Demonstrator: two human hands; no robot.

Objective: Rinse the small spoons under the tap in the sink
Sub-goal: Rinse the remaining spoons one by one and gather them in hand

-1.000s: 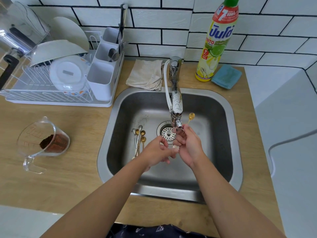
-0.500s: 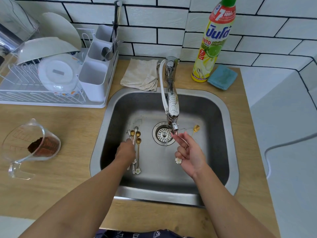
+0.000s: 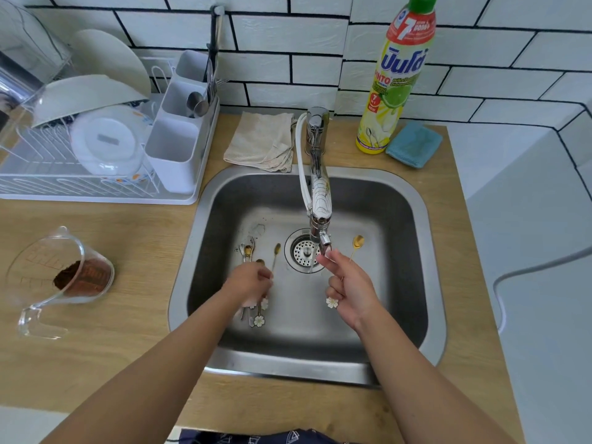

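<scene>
Water is seen running in a thin stream from the tap (image 3: 321,219), just beside the right hand (image 3: 349,283). A gold spoon (image 3: 356,243) is held in the right fingers, which are curled round its thin handle; bowl end pointed up past the fingertips, flower end (image 3: 332,302) below the palm. Since 1 s ago the left hand (image 3: 250,282) has been moved off the right hand and down to the spoon pile (image 3: 253,283) on the sink (image 3: 426,238) floor. One spoon (image 3: 276,254) is now seen lifted at an angle w/ its handle running under the left fingers; those fingers are curled over the pile, prob. pinching it, but the grip itself is hidden. Judged: 1st spoon rinsed or nearly so, next one being fetched; several left.

Room: drain (image 3: 302,251) lies between the two sets of fingers, w/ bare steel below them. Spout is close above the right fingertips, so lifting room there is tight. Sink wall is near the left fingers' outer side; counter (image 3: 144,238) beyond it carries a measuring jug (image 3: 61,277), well apart.
</scene>
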